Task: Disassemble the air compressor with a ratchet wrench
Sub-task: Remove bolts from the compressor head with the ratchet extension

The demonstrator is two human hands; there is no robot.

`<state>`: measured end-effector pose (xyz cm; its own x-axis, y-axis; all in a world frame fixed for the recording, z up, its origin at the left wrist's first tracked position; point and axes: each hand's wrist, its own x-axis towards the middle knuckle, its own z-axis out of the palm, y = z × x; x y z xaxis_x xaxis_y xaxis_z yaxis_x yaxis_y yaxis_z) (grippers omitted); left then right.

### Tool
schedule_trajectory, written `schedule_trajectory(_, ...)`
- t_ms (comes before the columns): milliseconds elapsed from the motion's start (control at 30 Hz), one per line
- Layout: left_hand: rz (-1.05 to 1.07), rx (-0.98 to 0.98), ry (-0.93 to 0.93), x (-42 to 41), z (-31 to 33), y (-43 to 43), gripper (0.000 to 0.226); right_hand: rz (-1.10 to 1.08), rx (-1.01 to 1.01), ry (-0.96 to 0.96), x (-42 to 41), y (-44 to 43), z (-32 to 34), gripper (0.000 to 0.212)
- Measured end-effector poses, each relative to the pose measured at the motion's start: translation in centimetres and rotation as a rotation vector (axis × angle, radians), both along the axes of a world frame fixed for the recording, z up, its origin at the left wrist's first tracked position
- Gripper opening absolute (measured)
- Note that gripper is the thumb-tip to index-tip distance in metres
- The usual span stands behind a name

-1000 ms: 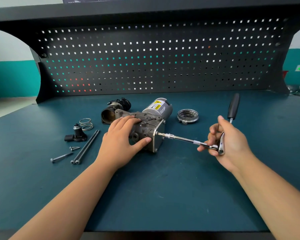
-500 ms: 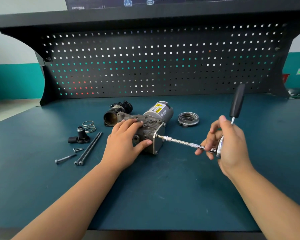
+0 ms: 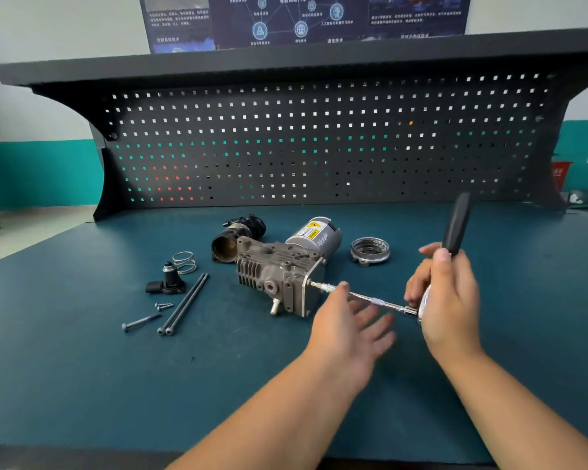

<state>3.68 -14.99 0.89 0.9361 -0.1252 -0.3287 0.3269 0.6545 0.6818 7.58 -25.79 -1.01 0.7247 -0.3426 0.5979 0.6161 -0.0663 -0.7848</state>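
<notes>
Left hand (image 3: 350, 320) is motion-blurred; right hand (image 3: 450, 300) hides the ratchet wrench (image 3: 456, 225) head; poster (image 3: 302, 18) cut off at top.

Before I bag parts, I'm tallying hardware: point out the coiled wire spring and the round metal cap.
Coiled wire spring (image 3: 184, 262): head view, overlapping coils.
Round metal cap (image 3: 369, 260): head view, near rim.

A: Where is the air compressor (image 3: 279, 276)?
B: On the workbench (image 3: 82, 368), before the pegboard (image 3: 319, 140); a tubular housing (image 3: 236, 237) just behind its left end, a round end cap (image 3: 370, 251) to its right.
A: And leftward?
B: Two long bolts (image 3: 183, 302) side by side; farther left a short bolt (image 3: 141, 322) and small screw (image 3: 164, 305); behind these a fitting (image 3: 167, 283) beside a spring (image 3: 184, 262). Rightward, the ratchet wrench (image 3: 377, 301) spans from compressor to right hand (image 3: 450, 300), the left hand (image 3: 350, 322) just before it.
</notes>
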Motion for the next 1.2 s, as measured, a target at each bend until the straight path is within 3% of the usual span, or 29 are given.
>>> schedule_trajectory(33, 0.032, -0.200, 0.043, 0.6, 0.5, -0.7, 0.028, -0.004, 0.004, -0.007, -0.1, 0.1, 0.1, 0.020)
schedule_trajectory(100, 0.165, -0.367, 0.077, 1.8, 1.1, -2.0, 0.028, -0.025, 0.022, -0.020, -0.2, 0.3, 0.3, 0.012)
schedule_trajectory(200, 0.265, -0.441, 0.065, 2.7, 0.8, -3.2, 0.037, 0.013, 0.116, 0.028, -0.2, 0.1, 0.7, 0.016)
schedule_trajectory(300, 0.209, -0.453, 0.010, 3.2, -0.1, -3.2, 0.044, 0.102, 0.222, 0.061, 0.2, -0.2, 0.8, 0.020)
schedule_trajectory(400, 0.136, -0.470, -0.051, 3.4, -0.7, -3.1, 0.051, -0.005, 0.118, -0.043, 0.2, 0.1, 0.5, 0.027)
schedule_trajectory(600, 0.030, -0.660, -0.146, 3.8, -1.0, -2.6, 0.051, 0.015, -0.417, -0.592, -0.4, 0.0, -0.8, 0.022)
schedule_trajectory(700, 0.027, -0.655, -0.156, 3.6, -1.0, -2.3, 0.049, 0.049, -0.419, -0.631, -0.6, 0.2, -0.7, 0.018)
schedule_trajectory(833, 0.102, -0.537, -0.117, 3.5, -1.1, -2.2, 0.055, 0.047, -0.058, -0.311, -1.0, 1.0, 0.1, 0.022)
schedule_trajectory(933, 0.153, -0.506, -0.095, 3.6, -1.1, -1.9, 0.058, 0.139, 0.224, 0.147, 0.1, 0.4, 1.1, 0.029)
schedule_trajectory(1033, 0.162, -0.518, -0.085, 3.7, -1.1, -1.7, 0.058, 0.342, 0.640, 0.571, 1.1, -0.5, 0.7, 0.029)
schedule_trajectory(1133, 0.176, -0.513, -0.055, 3.6, -1.1, -1.7, 0.055, 0.442, 0.908, 0.672, 1.3, -0.3, 0.3, 0.028)
schedule_trajectory(1200, 0.194, -0.497, -0.039, 3.5, -1.1, -1.7, 0.054, 0.341, 0.789, 0.553, 1.2, 0.5, 0.4, 0.035)
